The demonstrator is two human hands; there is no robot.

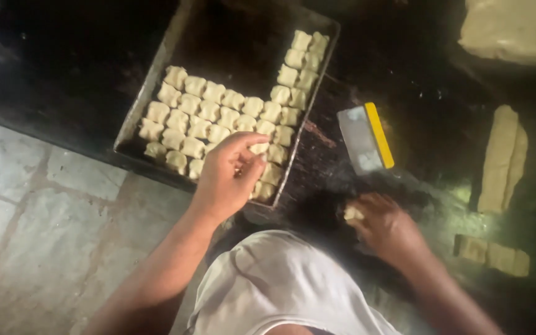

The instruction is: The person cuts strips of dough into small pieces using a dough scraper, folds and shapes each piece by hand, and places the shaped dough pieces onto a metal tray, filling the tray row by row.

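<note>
1. Both arms are bare all the way down to the wrists, no sleeves in sight.
2. Left hand (227, 177) and right hand (386, 226) have no gloves, rings or watch that can be made out.
3. The shirt (280, 285) is white-ish, plain, loose and a bit creased, and looks sleeveless, with a curved hem at the bottom edge.

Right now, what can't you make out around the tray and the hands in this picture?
- Head view: the dough piece under the left hand on the tray; the fingers cover it.
- The right hand closes around a dough piece; its shape is mostly hidden.
- The dough block is cut off by the top edge.
- The tray's far end is too dark to read.
</note>
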